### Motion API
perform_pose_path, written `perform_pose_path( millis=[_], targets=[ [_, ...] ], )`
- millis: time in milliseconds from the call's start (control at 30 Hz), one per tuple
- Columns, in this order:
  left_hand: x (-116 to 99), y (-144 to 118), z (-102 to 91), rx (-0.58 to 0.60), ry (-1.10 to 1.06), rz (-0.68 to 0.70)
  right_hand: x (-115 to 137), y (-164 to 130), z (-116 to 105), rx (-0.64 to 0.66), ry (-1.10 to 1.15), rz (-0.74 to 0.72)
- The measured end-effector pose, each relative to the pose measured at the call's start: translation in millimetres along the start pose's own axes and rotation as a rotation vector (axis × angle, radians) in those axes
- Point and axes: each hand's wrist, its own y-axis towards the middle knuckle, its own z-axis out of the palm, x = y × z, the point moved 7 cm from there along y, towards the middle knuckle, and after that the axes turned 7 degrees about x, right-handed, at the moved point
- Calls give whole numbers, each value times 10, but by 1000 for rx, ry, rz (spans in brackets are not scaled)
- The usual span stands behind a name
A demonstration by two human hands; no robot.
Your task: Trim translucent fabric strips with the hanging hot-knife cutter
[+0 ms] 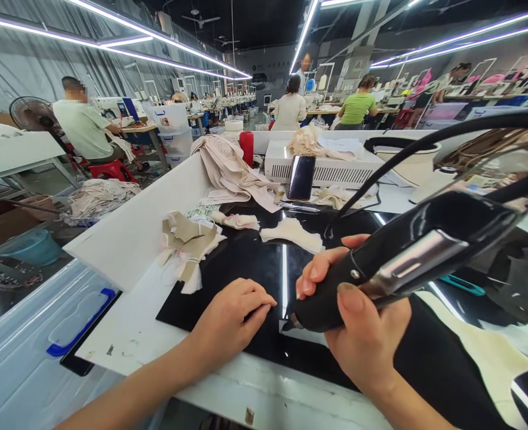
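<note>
The black handheld tool (407,257) is held in the right hand (358,334), whose grip is closed around the lower end of the handle, thumb on top and fingers wrapped beneath. The long axis of the tool runs from lower left to upper right: the working tip (295,322) points down and left toward the black glossy mat (246,263) on the counter (129,328), while the body rises to the right, where a black cable (425,143) leaves it and arcs back over the counter.

The left hand (232,316) rests palm down on the mat, fingers loosely curled and holding nothing (whether a thin piece lies beneath it cannot be told). It lies just left of the tool tip, near but not touching, and the fingertips point toward the tip.

The cream fabric piece (293,234) lies on the mat beyond both hands, above and slightly left of the tip. A bundle of beige cut pieces (187,242) lies farther left, at the mat edge, nearer the left hand. A dark phone (301,177) is propped against a white box (327,167) at the rear.
</note>
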Motion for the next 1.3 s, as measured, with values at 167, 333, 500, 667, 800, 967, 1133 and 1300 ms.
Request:
perform_pose_path(
  millis=[167, 333, 500, 667, 800, 967, 1133, 1300],
  targets=[
    [-14, -7, 4, 14, 16, 25, -28, -26, 20, -9, -13, 27],
    [-125, -16, 31, 69, 65, 177, 77, 31, -21, -2, -34, 14],
    [-219, -58, 55, 111, 122, 292, 271, 65, -255, -82, -43, -17],
    [-350, -101, 96, 163, 122, 359, 340, 42, -470, -118, -76, -18],
    [-406, -18, 109, 215, 85, 376, 355, 40, -533, -136, -99, -30],
    [-418, 248, 130, 344, 29, 408, 329, 45, -510, -119, -109, -36],
    [-390, 405, 246, 514, -42, 354, 297, 35, -518, -130, -103, -25],
    [-322, 448, 388, 661, -66, 268, 294, 47, -530, -124, -100, -26]
  ],
)
